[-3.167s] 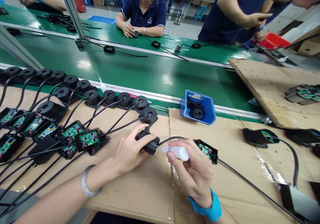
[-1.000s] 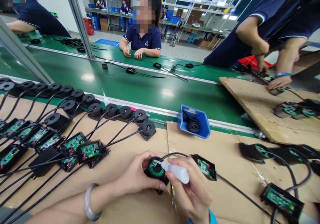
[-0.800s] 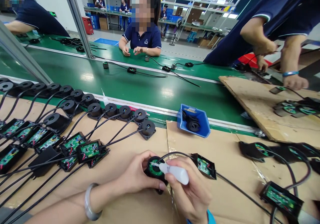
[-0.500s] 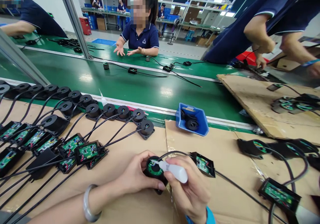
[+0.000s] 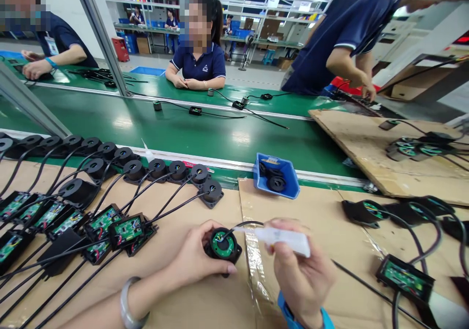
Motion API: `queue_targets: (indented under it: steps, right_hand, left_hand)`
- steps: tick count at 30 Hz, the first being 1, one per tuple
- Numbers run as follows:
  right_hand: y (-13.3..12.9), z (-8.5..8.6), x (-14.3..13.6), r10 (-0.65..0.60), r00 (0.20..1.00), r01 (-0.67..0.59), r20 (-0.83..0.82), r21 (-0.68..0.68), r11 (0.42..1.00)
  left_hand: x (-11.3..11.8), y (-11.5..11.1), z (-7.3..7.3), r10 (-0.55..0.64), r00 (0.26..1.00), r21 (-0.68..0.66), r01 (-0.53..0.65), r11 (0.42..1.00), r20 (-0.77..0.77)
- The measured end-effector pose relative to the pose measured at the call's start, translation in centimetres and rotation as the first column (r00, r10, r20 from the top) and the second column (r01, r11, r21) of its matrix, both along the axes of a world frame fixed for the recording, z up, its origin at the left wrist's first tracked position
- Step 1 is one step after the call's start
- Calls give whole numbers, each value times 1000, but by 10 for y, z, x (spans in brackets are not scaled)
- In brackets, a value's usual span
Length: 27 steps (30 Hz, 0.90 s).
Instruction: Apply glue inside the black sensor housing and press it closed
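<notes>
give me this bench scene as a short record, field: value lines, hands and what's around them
left hand: left hand grips a round black housing with a green board facing up
right hand: right hand holds a white squeeze bottle, its nozzle pointing at the housing
surface: cardboard sheet on the bench
left of hands: rows of round black units wired to open circuit boxes
behind: blue bin with black parts, beside the green conveyor belt
others: seated person across the belt
</notes>
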State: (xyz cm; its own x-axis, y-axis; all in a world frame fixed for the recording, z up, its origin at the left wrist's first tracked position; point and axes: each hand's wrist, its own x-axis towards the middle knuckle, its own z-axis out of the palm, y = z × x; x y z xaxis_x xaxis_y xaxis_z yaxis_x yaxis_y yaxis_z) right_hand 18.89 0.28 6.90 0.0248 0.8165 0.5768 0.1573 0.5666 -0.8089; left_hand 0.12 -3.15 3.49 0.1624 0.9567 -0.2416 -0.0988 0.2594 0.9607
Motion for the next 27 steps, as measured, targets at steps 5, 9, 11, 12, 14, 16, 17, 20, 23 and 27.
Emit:
queue_targets:
  steps: [5,9,11,12,14,16,17,20,23,27]
  right_hand:
    - [41,8,5,-49,994,26,-103,-220,975]
    - [93,2,-11,68,993,-97,-101,-315,944]
    - [119,-11,-24,118,991,-130,-55,-350,928]
    - [131,-19,-30,141,990,-138,-20,-371,918]
    - [152,-36,-43,166,984,-128,62,-404,906]
    - [169,-52,-55,174,975,-101,138,-425,900]
    - [176,-58,-60,177,969,-87,172,-432,898]
    - [189,-70,-68,184,946,-52,267,-433,900]
    - [191,-73,-72,183,910,-18,371,-406,914]
    - [183,-63,-71,172,832,26,527,-348,937]
  left_hand:
    - [-8,2,7,50,835,179,59,982,-548]
    - [-11,6,10,29,715,169,124,978,-699]
    - [-14,6,10,21,709,198,168,966,-704]
    - [-16,5,10,8,724,221,200,954,-689]
    - [-21,3,10,-39,764,254,261,931,-644]
    - [-25,2,10,-71,788,254,280,926,-611]
    - [-25,2,10,-71,792,244,271,931,-607]
    - [-22,3,11,-31,787,220,210,953,-616]
    - [-18,5,12,-16,779,217,194,957,-627]
    - [-21,5,7,-35,778,227,226,947,-627]
